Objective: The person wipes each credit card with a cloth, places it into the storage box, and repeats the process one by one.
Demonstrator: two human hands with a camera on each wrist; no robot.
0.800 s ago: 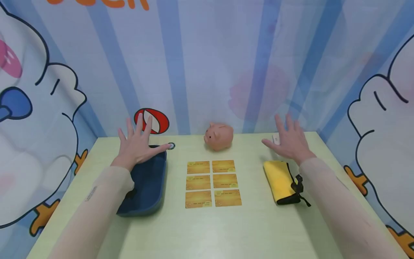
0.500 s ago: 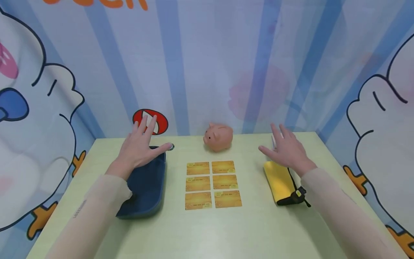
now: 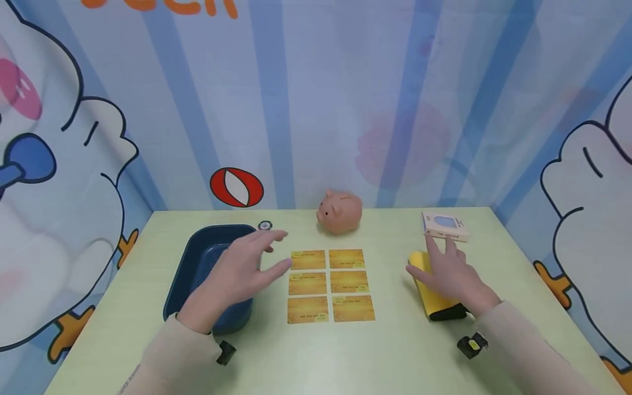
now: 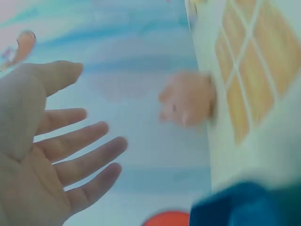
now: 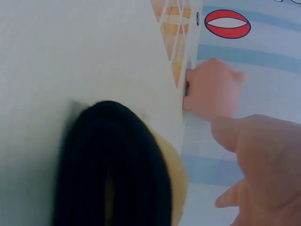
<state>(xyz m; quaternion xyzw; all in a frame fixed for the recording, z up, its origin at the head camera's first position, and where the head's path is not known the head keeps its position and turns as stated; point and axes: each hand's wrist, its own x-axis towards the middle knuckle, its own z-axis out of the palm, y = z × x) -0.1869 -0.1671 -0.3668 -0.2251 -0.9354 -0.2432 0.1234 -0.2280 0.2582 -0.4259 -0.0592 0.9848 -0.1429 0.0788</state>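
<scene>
Holds the left hand (image 3: 239,271) over the blue tray (image 3: 185,274), with fingers slightly bent and thumb apart, toward the cards (image 3: 307,284); holds the right hand (image 3: 451,271) loosely spread above the yellow bundle (image 3: 434,303) on the table (image 3: 345,356), with the box (image 3: 444,226) just beyond the fingers.

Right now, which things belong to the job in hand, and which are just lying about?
Likely in the job:
Overlapping the left hand in the head view: blue tray, gold cards
Overlapping the right hand: yellow cloth, small box

Probably just lying about:
pink piggy bank
round chip
</scene>
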